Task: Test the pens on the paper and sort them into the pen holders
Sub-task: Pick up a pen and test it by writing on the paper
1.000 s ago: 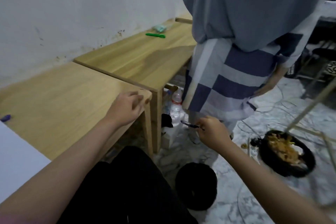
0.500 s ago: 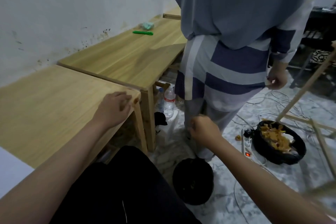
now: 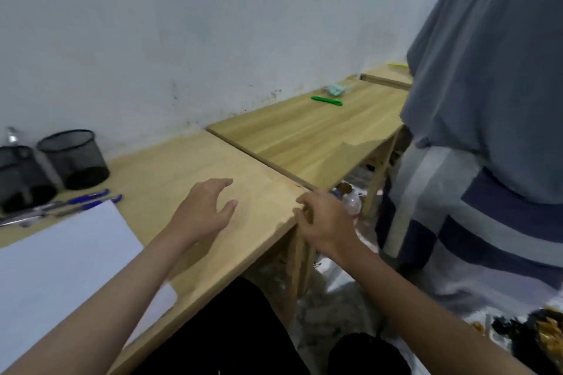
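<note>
My left hand (image 3: 204, 212) hovers over the wooden table (image 3: 170, 179) with the fingers spread and relaxed, holding nothing. My right hand (image 3: 323, 222) is at the table's near right corner, its fingers loosely bent against the edge; I see no pen in it, though I cannot tell for sure what the curled fingers hide. The pens (image 3: 73, 203), with blue caps, lie together on the table well to the left, just above the top edge of the white paper (image 3: 61, 265), which covers the table's near left part. Behind the pens, near the wall, stand two black mesh pen holders (image 3: 74, 158) side by side. A second table (image 3: 304, 137) adjoins mine on the right, with a green pen (image 3: 326, 100) and a small pale green thing (image 3: 335, 89) lying on it. A person in grey and blue checked clothing (image 3: 475, 161) stands at the right.
</note>
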`<action>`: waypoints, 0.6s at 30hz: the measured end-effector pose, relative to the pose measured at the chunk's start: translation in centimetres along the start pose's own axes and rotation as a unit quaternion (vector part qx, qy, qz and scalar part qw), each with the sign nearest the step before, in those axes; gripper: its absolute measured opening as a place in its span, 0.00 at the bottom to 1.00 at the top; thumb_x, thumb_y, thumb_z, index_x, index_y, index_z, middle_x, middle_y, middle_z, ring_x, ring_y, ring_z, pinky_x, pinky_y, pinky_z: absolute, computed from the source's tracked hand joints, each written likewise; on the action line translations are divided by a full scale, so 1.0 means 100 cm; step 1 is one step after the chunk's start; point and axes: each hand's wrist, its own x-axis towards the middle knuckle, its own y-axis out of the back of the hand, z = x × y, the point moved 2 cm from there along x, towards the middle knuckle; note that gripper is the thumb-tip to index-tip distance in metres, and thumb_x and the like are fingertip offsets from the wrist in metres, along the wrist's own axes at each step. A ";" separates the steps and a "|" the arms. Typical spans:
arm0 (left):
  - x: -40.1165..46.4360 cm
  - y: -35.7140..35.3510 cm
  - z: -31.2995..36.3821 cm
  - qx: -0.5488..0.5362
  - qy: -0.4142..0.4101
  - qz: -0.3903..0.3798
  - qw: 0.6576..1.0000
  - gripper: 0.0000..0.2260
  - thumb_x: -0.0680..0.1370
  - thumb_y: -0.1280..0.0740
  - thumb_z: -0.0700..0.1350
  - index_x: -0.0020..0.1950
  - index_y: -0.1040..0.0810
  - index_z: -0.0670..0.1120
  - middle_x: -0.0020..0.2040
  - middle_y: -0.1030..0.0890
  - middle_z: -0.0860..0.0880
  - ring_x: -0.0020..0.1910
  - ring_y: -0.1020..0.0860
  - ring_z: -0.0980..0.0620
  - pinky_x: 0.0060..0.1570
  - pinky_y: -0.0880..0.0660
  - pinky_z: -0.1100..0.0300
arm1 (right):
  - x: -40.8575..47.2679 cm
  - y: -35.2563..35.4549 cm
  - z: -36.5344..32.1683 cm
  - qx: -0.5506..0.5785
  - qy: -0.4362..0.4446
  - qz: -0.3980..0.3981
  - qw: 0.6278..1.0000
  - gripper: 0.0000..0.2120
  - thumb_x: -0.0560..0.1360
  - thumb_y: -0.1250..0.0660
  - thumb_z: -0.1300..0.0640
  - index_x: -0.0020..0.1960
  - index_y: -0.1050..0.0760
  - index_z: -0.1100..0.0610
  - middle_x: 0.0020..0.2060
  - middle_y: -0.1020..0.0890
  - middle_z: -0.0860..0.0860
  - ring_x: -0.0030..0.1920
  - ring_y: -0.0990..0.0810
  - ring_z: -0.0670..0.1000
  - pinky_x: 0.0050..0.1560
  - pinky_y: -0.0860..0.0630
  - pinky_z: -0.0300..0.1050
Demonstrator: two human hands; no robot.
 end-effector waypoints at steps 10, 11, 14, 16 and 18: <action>-0.106 0.103 -0.150 0.028 0.201 0.119 0.972 0.20 0.75 0.35 0.50 0.67 0.30 0.51 0.65 0.27 0.50 0.65 0.31 0.50 0.61 0.34 0.56 | 0.064 -0.115 -0.170 0.053 0.190 -0.063 0.978 0.13 0.76 0.37 0.53 0.58 0.24 0.55 0.52 0.21 0.52 0.55 0.23 0.53 0.49 0.25 0.48; -0.120 0.111 -0.163 0.027 0.221 0.131 0.966 0.20 0.75 0.36 0.50 0.66 0.30 0.51 0.65 0.27 0.51 0.65 0.31 0.50 0.61 0.35 0.56 | 0.066 -0.129 -0.186 0.056 0.204 -0.077 0.974 0.13 0.76 0.37 0.53 0.58 0.24 0.56 0.52 0.21 0.52 0.55 0.24 0.53 0.48 0.25 0.47; -0.159 0.135 -0.197 0.035 0.274 0.148 0.950 0.20 0.75 0.35 0.49 0.66 0.30 0.48 0.65 0.26 0.49 0.64 0.30 0.49 0.63 0.33 0.53 | 0.068 -0.169 -0.229 0.067 0.234 -0.126 0.962 0.13 0.77 0.38 0.53 0.58 0.24 0.55 0.54 0.22 0.51 0.56 0.24 0.52 0.50 0.27 0.46; -0.181 0.150 -0.215 0.056 0.294 0.149 0.943 0.19 0.74 0.36 0.49 0.64 0.27 0.45 0.63 0.24 0.47 0.62 0.28 0.46 0.61 0.31 0.52 | 0.071 -0.193 -0.252 0.072 0.252 -0.156 0.953 0.13 0.77 0.38 0.53 0.59 0.24 0.55 0.57 0.22 0.51 0.59 0.25 0.51 0.54 0.28 0.45; -0.202 0.160 -0.228 0.070 0.314 0.160 0.933 0.19 0.73 0.36 0.48 0.63 0.26 0.43 0.62 0.23 0.45 0.61 0.27 0.44 0.60 0.30 0.51 | 0.076 -0.212 -0.270 0.066 0.262 -0.176 0.947 0.13 0.77 0.38 0.53 0.60 0.24 0.55 0.58 0.21 0.50 0.60 0.26 0.51 0.56 0.29 0.45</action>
